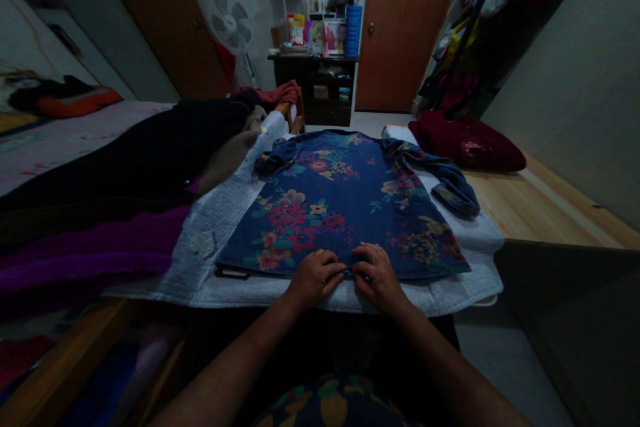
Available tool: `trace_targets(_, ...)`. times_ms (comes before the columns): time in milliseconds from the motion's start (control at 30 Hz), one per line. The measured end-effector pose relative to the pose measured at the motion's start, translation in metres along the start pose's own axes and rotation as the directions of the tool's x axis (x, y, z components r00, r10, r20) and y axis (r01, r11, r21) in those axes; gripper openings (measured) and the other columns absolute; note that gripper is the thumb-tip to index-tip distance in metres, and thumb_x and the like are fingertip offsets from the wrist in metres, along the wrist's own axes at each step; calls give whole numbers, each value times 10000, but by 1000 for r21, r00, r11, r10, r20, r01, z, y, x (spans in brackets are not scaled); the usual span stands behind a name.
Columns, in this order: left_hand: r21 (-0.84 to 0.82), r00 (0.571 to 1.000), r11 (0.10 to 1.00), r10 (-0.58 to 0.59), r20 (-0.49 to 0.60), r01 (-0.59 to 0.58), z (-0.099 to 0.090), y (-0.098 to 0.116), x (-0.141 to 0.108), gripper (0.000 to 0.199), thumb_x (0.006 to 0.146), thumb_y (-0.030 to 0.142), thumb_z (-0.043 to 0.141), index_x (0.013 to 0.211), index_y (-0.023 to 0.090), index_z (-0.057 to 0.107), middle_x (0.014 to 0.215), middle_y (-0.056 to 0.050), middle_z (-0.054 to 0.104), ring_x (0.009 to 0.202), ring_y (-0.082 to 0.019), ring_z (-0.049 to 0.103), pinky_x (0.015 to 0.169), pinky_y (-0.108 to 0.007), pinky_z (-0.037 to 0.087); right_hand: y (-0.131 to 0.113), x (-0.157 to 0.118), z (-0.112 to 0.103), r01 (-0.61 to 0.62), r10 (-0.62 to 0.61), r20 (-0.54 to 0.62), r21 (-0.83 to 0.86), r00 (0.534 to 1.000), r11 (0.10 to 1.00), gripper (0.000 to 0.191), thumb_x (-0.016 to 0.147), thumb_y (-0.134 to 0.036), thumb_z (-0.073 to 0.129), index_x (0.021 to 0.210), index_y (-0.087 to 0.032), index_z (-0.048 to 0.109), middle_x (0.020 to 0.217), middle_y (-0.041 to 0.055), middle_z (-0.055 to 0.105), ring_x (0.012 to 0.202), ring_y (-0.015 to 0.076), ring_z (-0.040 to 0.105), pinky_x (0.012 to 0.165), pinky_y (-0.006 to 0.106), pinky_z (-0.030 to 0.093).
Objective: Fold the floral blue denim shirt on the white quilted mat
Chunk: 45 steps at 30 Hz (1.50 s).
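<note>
From my head view, I have the blue floral shirt [350, 203] spread flat across the centre of the frame, on a pale quilted cloth [280, 292]. At lower centre, my left hand [315, 279] and right hand [377, 277] sit just beside each other, fingers pinched on the middle of its bottom edge. One sleeve bends outward at centre right; the other bunches at upper left of the shirt. I see dark clothing [150, 140] at left and a maroon bundle [465, 140] at upper right.

Pale quilted cloth [217, 210], floral shirt [350, 203] atop
</note>
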<state>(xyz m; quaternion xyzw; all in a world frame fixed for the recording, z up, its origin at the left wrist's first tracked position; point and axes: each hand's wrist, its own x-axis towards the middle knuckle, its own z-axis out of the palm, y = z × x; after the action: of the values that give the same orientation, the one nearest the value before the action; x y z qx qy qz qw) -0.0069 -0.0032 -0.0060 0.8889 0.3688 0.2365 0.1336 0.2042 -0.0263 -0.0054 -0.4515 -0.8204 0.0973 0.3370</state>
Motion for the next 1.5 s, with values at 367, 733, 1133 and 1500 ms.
trace_targets(367,-157,996,985,-59,70,69,-18,1,6,305,856,126,571,1147,199,629,1090,-69,651,1007,-201,573,891,-341,464,4,4,0,-35,38,-46,65,998,997,174,803,-113,568,873,-241,662,1185,75,591,1231,262,476,1027,514,394)
trace_targets(733,-118,995,988,-91,38,95,-10,3,3,154,894,168,548,978,195,675,947,-53,656,893,-186,581,804,-318,454,-1,3,5,-1,1,-13,16,1000,1000,173,818,-110,577,873,-244,673,1206,70,591,1256,267,453,1064,569,333)
trace_targets(1133,94,999,994,-51,13,50,3,12,10,201,860,138,551,1028,211,633,1023,-66,651,950,-219,550,807,-354,435,-7,4,2,-68,68,-3,-59,998,996,187,812,-110,571,923,-244,640,1167,70,608,1216,258,483,1084,544,322)
trace_targets(1500,155,998,987,39,41,-45,3,5,13,256,878,93,506,1050,211,653,922,-60,650,872,-200,556,757,-327,461,46,-16,-60,-216,199,-87,-328,976,920,394,766,0,463,1020,-234,652,1170,92,625,1217,278,459,1105,541,262)
